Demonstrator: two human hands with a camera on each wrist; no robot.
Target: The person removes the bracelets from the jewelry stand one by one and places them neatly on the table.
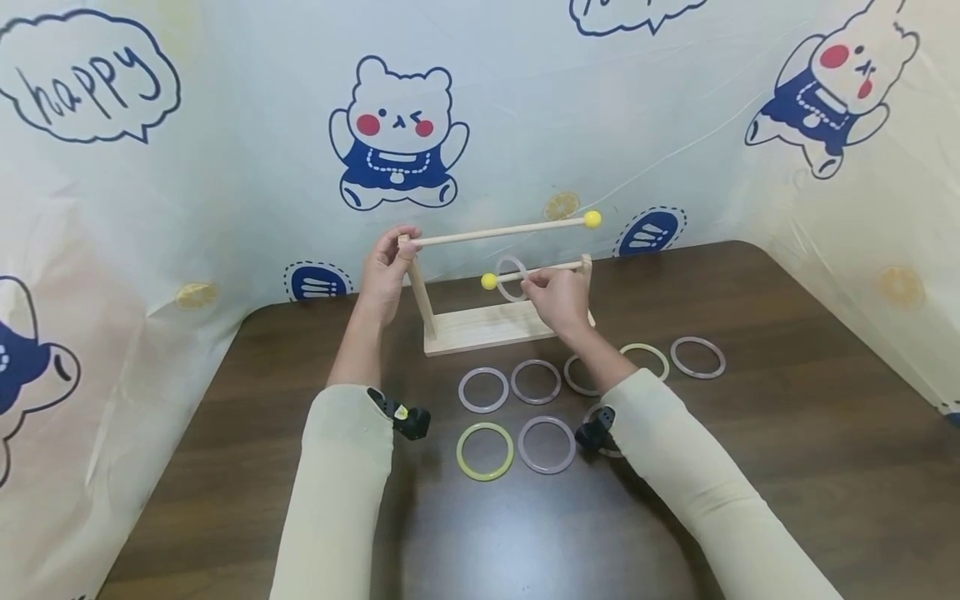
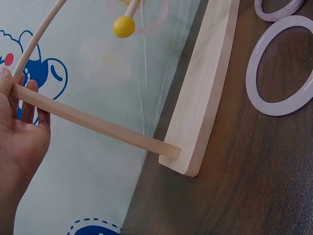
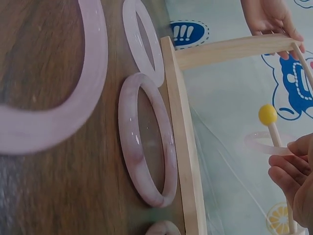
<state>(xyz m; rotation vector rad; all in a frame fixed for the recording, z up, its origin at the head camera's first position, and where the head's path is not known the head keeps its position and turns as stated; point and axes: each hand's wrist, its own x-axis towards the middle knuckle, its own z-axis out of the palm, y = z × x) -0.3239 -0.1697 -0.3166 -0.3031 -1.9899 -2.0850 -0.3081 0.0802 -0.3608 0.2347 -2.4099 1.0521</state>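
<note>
My left hand holds the top of the left post of a wooden stand, thumb in front. From that post an upper rod runs right to a yellow ball. A shorter rod reaches left from the right post and ends in another yellow ball. Between thumb and fingers, my right hand pinches a pale translucent ring. This ring is around the shorter rod, just behind its ball, as the right wrist view also shows. The stand's flat base rests on the table.
Several bangle-like rings lie on the brown table in front of the stand, among them a lilac ring and a yellow-green ring. One more ring lies farther right. My right forearm partly covers some. Patterned cloth hangs behind.
</note>
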